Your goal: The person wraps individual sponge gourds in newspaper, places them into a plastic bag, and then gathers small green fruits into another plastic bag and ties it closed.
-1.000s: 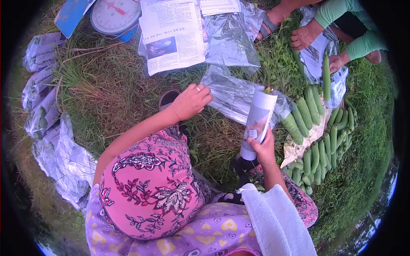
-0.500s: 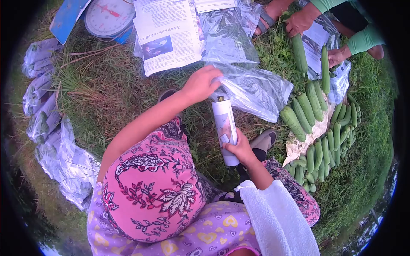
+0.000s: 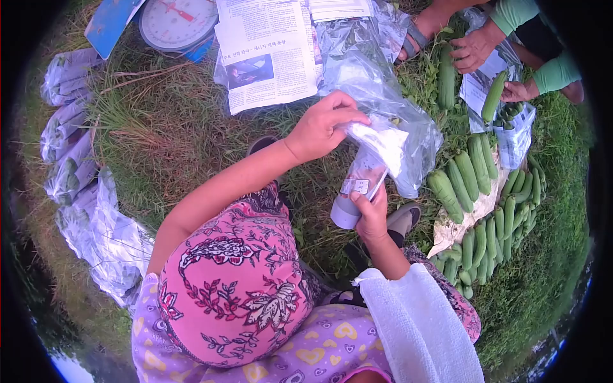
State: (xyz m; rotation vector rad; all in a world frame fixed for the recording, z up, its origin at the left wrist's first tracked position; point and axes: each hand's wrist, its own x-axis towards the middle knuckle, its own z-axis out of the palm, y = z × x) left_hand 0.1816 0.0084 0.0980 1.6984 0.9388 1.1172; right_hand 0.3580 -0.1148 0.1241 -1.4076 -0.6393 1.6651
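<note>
My left hand pinches the mouth of a clear plastic bag, which spreads away over the grass. In my right hand is a long green gourd rolled in newspaper, thumb along its near side. The far end of the roll is inside the bag mouth, covered by shiny plastic; its near end points down toward my lap. Just beyond my left hand lies a stack of newspaper sheets, with more clear bags beside it.
Rows of bare green gourds lie at right on brown paper. Wrapped, bagged gourds line the left. A dial scale stands at the back. A co-worker's hands handle gourds at upper right.
The wrapped gourd has tilted and moved up and right, its stem end passing into the plastic bag. My left hand has shifted right with the bag mouth. The co-worker's hands have moved around their gourds.
</note>
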